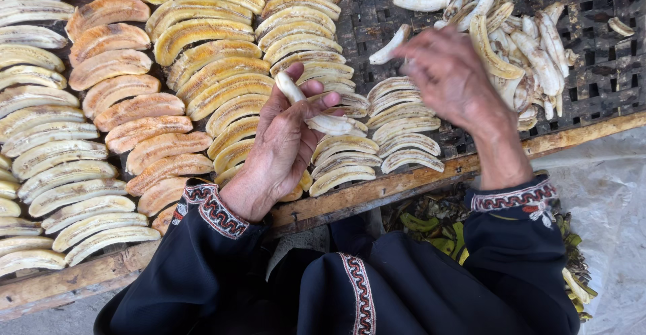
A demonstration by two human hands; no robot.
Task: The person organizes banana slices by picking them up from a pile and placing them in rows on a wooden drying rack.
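My left hand (282, 140) holds a peeled, pale banana (313, 109) over the drying rack, fingers curled round it. My right hand (447, 76) hovers blurred over the rack between the laid slices and a heap of peeled bananas (518, 46); whether it holds anything I cannot tell. A single peeled banana (390, 44) lies just left of that hand. Rows of flat banana slices (202, 72) cover the rack in front of my left hand, paler ones (404, 126) under my right.
The dark woven rack mesh (599, 72) has a wooden frame edge (377, 190) along its near side. Green banana peels (431, 227) lie below the rack beside my dark sleeves. A pale plastic sheet (605, 194) spreads at the right.
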